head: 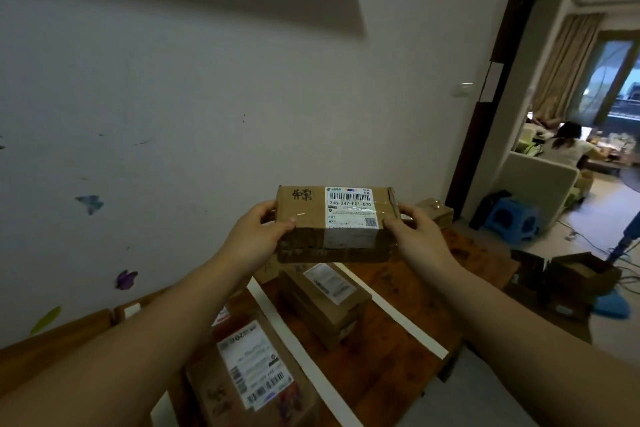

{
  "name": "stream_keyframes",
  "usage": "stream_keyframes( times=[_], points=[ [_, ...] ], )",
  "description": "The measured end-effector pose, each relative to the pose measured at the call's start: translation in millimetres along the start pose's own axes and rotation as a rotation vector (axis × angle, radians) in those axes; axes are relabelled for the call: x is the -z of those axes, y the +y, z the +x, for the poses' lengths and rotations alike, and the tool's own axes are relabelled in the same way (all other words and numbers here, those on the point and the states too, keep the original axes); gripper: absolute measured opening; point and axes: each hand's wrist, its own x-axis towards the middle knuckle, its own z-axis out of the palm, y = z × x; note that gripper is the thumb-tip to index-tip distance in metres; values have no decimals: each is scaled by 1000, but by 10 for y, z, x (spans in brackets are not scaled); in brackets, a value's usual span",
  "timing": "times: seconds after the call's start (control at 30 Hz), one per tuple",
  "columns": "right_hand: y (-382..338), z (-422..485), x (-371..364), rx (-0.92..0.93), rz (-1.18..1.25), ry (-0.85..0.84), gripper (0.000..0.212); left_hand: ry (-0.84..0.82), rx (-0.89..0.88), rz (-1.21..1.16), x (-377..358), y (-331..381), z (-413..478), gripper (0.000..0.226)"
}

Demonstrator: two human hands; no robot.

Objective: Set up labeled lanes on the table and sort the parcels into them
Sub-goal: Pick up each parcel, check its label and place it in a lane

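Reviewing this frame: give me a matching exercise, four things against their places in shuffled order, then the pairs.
Things
1. brown cardboard parcel with black handwriting and a barcode label
2. brown cardboard parcel with a narrow white label
3. large brown parcel with a big white label
4. blue plastic stool

Places
A. on the floor, right of the wooden table
B. on the table between the two white tape strips
C. held up by the left hand and right hand
D. on the table, left of both strips

Pairs: 1-C; 2-B; 3-D; 4-A
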Motion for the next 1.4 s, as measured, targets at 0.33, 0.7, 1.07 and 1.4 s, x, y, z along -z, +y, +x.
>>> stream_keyframes(
  times=[0.33, 0.7, 1.07, 1.4],
  points=[
    [308, 1002, 70, 90, -15, -205, 46, 213, 72, 106, -455, -89, 479, 47],
    [1297, 1675, 688, 95, -27, -549, 41, 523, 261, 72, -1930, -492, 95, 57],
    [2281, 1365, 1032, -140, -43, -775, 40, 486, 545, 129, -2598, -1104, -482, 57],
    [3068, 1161, 1016, -149, -211, -837, 40, 480, 612, 255, -2933, -1816, -679, 63]
  ],
)
